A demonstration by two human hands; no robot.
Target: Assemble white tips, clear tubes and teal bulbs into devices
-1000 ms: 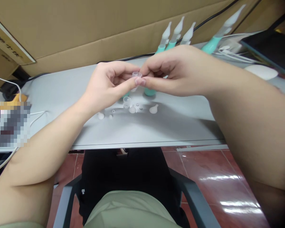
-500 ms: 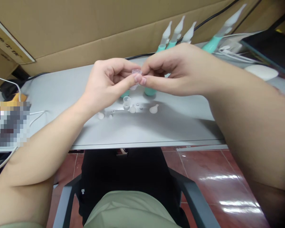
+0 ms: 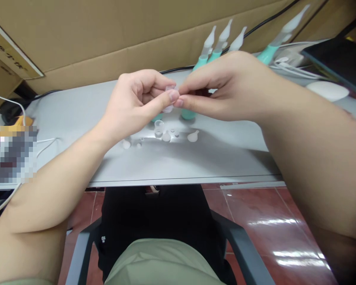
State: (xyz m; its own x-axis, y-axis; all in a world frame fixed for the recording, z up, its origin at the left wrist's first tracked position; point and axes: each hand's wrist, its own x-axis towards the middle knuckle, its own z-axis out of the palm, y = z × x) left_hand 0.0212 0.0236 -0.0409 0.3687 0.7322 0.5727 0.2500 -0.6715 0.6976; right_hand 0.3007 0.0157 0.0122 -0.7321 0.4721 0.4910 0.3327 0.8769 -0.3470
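Observation:
My left hand (image 3: pixel 135 105) and my right hand (image 3: pixel 225 89) meet above the grey table (image 3: pixel 213 154), fingertips pinched together. Between them is a small clear plastic piece (image 3: pixel 169 88), held by my left thumb and fingers and touched by my right fingertips. Just below the hands, several small clear parts (image 3: pixel 163 135) lie loose on the table, among them a tiny clear cup (image 3: pixel 158 127) and a white teardrop-shaped tip (image 3: pixel 192 136). A teal base (image 3: pixel 188 114) stands partly hidden under my right hand.
Teal tools with white pointed tips (image 3: pixel 221 41) stand behind my hands against a cardboard wall (image 3: pixel 112 35). A black cable (image 3: pixel 264 21) runs along it. White cords (image 3: pixel 293 71) and a dark flat device (image 3: pixel 338 59) lie far right. A chair (image 3: pixel 80 257) and red tiled floor (image 3: pixel 255 221) are below.
Both hands stay almost in place. The fingertips have shifted slightly around the clear piece, and my right hand has edged a little to the right.

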